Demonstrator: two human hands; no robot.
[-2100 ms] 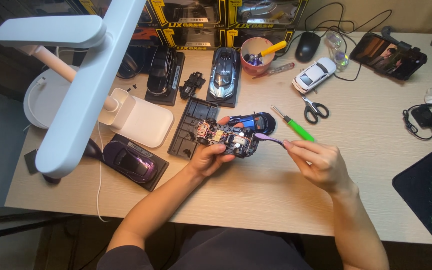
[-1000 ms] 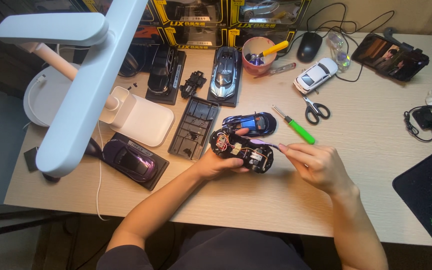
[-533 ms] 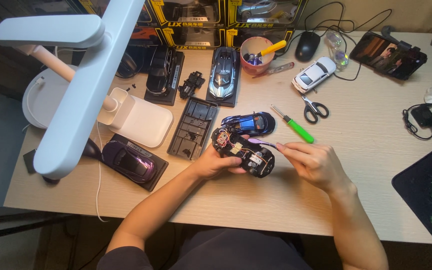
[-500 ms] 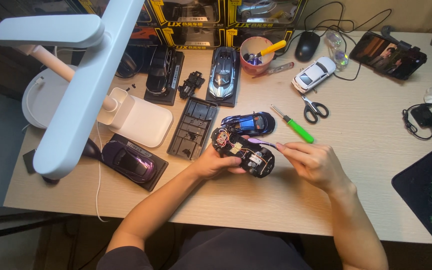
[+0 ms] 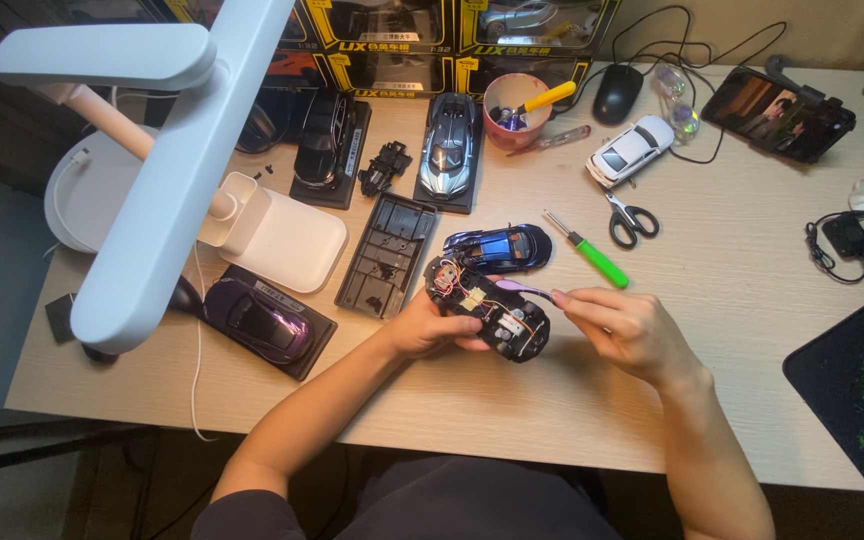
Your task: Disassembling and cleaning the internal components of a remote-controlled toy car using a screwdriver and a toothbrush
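I see white desk lamp at left, purple model car on black base, scissors, green screwdriver, white model car, pink cup, phone.

A pale wood-grain tabletop carries scissors and a green screwdriver at centre, a white toy car above, and a purple model car at left.

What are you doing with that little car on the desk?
A person sits at a pale wooden desk. The left hand holds an opened black toy car chassis with small wires showing inside. The right hand pinches a thin purple tool whose tip reaches the chassis. The shiny blue car body shell lies just behind it, beside a green-handled screwdriver. More model cars stand further back.
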